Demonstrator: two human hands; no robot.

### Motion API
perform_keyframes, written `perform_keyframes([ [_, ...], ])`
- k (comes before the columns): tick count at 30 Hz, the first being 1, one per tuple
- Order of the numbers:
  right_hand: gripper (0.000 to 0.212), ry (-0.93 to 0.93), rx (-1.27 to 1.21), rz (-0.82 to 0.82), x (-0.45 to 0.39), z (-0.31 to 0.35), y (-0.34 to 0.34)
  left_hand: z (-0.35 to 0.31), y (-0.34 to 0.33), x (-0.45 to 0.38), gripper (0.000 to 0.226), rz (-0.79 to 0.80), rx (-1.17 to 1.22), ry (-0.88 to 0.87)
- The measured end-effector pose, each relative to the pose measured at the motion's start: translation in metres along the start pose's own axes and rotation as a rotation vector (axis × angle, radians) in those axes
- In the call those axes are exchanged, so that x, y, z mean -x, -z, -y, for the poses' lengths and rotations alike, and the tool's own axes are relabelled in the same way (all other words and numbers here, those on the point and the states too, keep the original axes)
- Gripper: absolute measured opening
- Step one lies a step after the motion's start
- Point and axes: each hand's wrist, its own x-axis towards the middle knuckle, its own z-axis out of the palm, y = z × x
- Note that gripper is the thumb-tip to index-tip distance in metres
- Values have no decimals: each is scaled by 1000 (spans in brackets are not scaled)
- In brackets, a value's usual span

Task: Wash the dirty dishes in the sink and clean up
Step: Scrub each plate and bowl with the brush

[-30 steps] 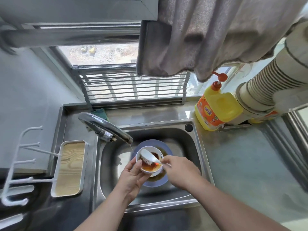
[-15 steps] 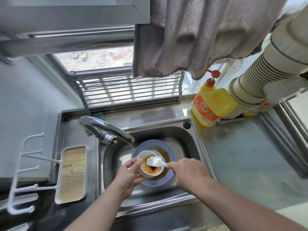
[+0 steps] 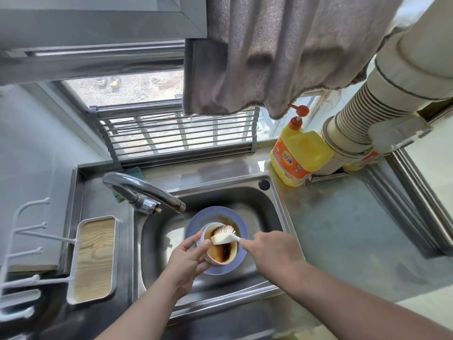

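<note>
Two bare hands worked over a steel sink (image 3: 274, 209), seen from above w/ a head cam. The left hand (image 3: 188, 263) gripped a small white bowl (image 3: 221, 253) by its near-left rim, thumb over the edge, fingers curled under, holding it tilted just above a blue plate (image 3: 241, 233) that lay on the sink floor. The bowl's inside was streaked w/ brown sauce. The right hand (image 3: 274, 251) held the handle of a white dish brush (image 3: 224, 236), fingers closed round it; the brush head was at the bowl's far rim, bristles pointing away from the person. The plate also held brown residue. A chrome faucet (image 3: 144, 192) reached over the sink's left side, spout just left of the plate. On the counter at back right stood a yellow detergent bottle (image 3: 299, 155) w/ an orange pump, beside a ribbed duct (image 3: 355, 119). A wood-lined tray (image 3: 94, 258) sat left of the sink. A grey towel (image 3: 282, 52) hung overhead.
</note>
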Motion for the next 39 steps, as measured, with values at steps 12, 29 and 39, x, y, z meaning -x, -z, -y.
perform_keyframes([
  [12,19,-336,-1414,167,-10,14,-42,14,3,1,56,-54,177,-4],
  [29,38,-240,-478,-20,2,5,-19,17,-13,5,38,-83,186,121],
  [39,40,-42,-316,24,2,13,18,-6,-7,5,51,2,114,281],
])
